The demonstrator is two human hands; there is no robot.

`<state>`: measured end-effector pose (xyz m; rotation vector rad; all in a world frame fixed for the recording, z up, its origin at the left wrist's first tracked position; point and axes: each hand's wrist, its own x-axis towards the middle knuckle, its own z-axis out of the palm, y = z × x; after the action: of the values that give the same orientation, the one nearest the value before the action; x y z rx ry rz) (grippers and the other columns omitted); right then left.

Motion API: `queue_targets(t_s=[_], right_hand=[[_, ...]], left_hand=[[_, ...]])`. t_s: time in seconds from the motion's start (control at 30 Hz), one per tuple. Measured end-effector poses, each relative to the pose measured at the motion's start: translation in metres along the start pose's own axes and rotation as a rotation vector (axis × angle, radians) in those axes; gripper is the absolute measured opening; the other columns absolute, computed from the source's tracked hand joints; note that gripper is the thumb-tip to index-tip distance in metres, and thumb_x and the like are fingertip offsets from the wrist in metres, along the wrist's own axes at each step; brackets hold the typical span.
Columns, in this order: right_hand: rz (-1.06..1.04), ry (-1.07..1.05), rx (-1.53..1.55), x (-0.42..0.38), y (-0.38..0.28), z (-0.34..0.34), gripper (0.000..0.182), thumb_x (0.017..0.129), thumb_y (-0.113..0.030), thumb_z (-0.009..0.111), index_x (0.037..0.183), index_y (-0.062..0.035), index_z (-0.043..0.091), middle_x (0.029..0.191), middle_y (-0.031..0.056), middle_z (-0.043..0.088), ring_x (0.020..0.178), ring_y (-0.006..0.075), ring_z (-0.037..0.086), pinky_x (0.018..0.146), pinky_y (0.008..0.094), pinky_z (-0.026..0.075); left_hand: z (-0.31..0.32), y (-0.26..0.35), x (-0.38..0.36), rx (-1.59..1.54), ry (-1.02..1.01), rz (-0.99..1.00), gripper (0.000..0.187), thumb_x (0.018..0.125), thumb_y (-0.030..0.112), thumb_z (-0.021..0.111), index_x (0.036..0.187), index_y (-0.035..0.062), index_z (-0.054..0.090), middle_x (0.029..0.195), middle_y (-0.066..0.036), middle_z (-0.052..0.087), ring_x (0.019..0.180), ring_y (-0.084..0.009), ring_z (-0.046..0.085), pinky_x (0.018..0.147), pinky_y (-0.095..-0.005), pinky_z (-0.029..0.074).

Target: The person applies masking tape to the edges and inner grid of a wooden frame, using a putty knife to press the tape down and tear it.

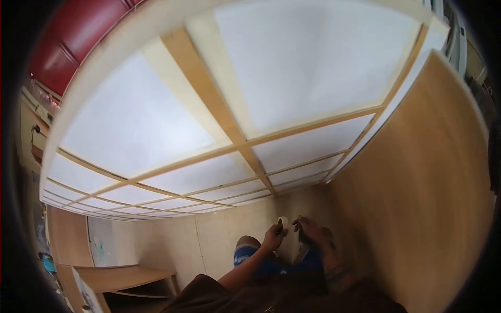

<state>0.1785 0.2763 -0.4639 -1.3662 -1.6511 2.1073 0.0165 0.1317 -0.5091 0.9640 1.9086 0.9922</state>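
Note:
My left hand [272, 238] is closed around a roll of cream masking tape [284, 224], whose open core faces up and to the left. My right hand [310, 230] is just right of the roll, fingers bent and drawn together; what they hold, if anything, I cannot make out. A pale flat strip [301, 253] shows below that hand, over my lap. In front of both hands rises a large lattice panel [237, 138] with white panes and wooden bars. Wide cream bands run along the edges of its nearest panes.
A broad wooden board [417, 172] stands along the right side, close to my right arm. At lower left is a low wooden bench [125, 278]. Pale floor [209, 235] lies beneath the panel. Something red and glossy [86, 31] is behind the panel at upper left.

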Motion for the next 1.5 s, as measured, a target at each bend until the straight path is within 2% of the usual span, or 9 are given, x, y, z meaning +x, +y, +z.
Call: queue_targets(t_s=[0.27, 0.33, 0.47, 0.53, 0.77, 0.9, 0.97, 1.2, 1.5], right_hand=[[-0.262, 0.029, -0.232, 0.164, 0.157, 0.018, 0.045, 0.112, -0.037, 0.049, 0.111, -0.0018, 0.078, 0.085, 0.0107, 0.076, 0.079, 0.021, 0.07, 0.082, 0.0399, 0.056], [-0.325, 0.149, -0.528, 0.203, 0.179, 0.01, 0.044, 0.109, -0.037, 0.053, 0.109, 0.0003, 0.076, 0.094, 0.0237, 0.076, 0.089, 0.038, 0.075, 0.084, 0.0472, 0.056], [-0.439, 0.313, -0.491, 0.223, 0.178, 0.009, 0.042, 0.107, -0.036, 0.056, 0.108, 0.0014, 0.075, 0.095, 0.0276, 0.073, 0.089, 0.0445, 0.073, 0.083, 0.0499, 0.055], [-0.451, 0.25, -0.375, 0.221, 0.182, 0.002, 0.04, 0.111, -0.034, 0.055, 0.112, 0.0006, 0.073, 0.094, 0.0166, 0.076, 0.084, 0.0305, 0.073, 0.081, 0.0433, 0.056], [-0.468, 0.38, -0.311, 0.182, 0.148, -0.011, 0.048, 0.112, -0.042, 0.05, 0.12, 0.0, 0.073, 0.099, 0.0251, 0.075, 0.092, 0.0409, 0.073, 0.086, 0.0493, 0.054], [-0.585, 0.566, -0.384, 0.224, 0.188, -0.006, 0.044, 0.113, -0.038, 0.051, 0.124, 0.0005, 0.07, 0.102, 0.0229, 0.075, 0.095, 0.034, 0.073, 0.091, 0.0439, 0.054], [-0.656, 0.604, -0.351, 0.213, 0.18, -0.005, 0.043, 0.113, -0.037, 0.052, 0.126, 0.0007, 0.069, 0.104, 0.022, 0.074, 0.096, 0.0323, 0.073, 0.092, 0.0424, 0.054], [-0.724, 0.319, -0.229, 0.184, 0.146, 0.001, 0.032, 0.11, -0.023, 0.061, 0.13, 0.0003, 0.068, 0.104, 0.0177, 0.075, 0.092, 0.0199, 0.071, 0.082, 0.0363, 0.056], [-0.844, 0.264, -0.083, 0.177, 0.145, 0.009, 0.034, 0.106, -0.017, 0.067, 0.137, -0.0043, 0.068, 0.098, 0.0138, 0.076, 0.084, 0.0149, 0.069, 0.074, 0.0336, 0.055]], left_hand=[[0.055, -0.143, 0.093, -0.121, -0.152, -0.044, 0.035, 0.103, 0.023, 0.068, 0.121, -0.007, 0.066, 0.111, -0.021, 0.074, 0.104, -0.0256, 0.072, 0.093, -0.0405, 0.055], [0.078, -0.178, 0.124, -0.065, -0.12, 0.059, 0.036, 0.104, 0.024, 0.067, 0.122, -0.0068, 0.066, 0.111, -0.022, 0.074, 0.105, -0.0261, 0.072, 0.094, -0.041, 0.054], [0.082, -0.172, 0.158, -0.114, -0.069, 0.096, 0.041, 0.106, 0.03, 0.064, 0.125, -0.0065, 0.066, 0.114, -0.022, 0.074, 0.105, -0.0277, 0.071, 0.097, -0.0425, 0.052], [0.074, -0.155, 0.158, -0.176, -0.029, 0.116, 0.042, 0.106, 0.032, 0.064, 0.122, -0.006, 0.067, 0.11, -0.023, 0.074, 0.101, -0.0295, 0.071, 0.093, -0.0432, 0.053], [0.094, -0.176, 0.153, -0.184, 0.038, 0.159, 0.045, 0.106, 0.037, 0.066, 0.122, -0.0045, 0.068, 0.106, -0.024, 0.074, 0.098, -0.0299, 0.072, 0.09, -0.0434, 0.055], [0.088, -0.157, 0.148, -0.108, 0.043, 0.214, 0.044, 0.106, 0.037, 0.067, 0.122, -0.0039, 0.069, 0.107, -0.024, 0.074, 0.102, -0.0324, 0.072, 0.094, -0.0442, 0.055], [0.087, -0.151, 0.145, -0.109, 0.173, 0.414, 0.043, 0.106, 0.037, 0.067, 0.121, -0.0038, 0.069, 0.109, -0.024, 0.074, 0.103, -0.0343, 0.073, 0.095, -0.0443, 0.055], [0.074, -0.169, 0.14, -0.091, 0.17, 0.371, 0.031, 0.105, 0.026, 0.069, 0.123, 0.0001, 0.067, 0.114, -0.022, 0.073, 0.108, -0.0356, 0.072, 0.095, -0.0436, 0.054], [0.059, -0.153, 0.139, -0.019, 0.194, 0.607, 0.021, 0.095, 0.002, 0.073, 0.114, 0.0015, 0.066, 0.104, -0.022, 0.069, 0.098, -0.0403, 0.069, 0.085, -0.0449, 0.054]])
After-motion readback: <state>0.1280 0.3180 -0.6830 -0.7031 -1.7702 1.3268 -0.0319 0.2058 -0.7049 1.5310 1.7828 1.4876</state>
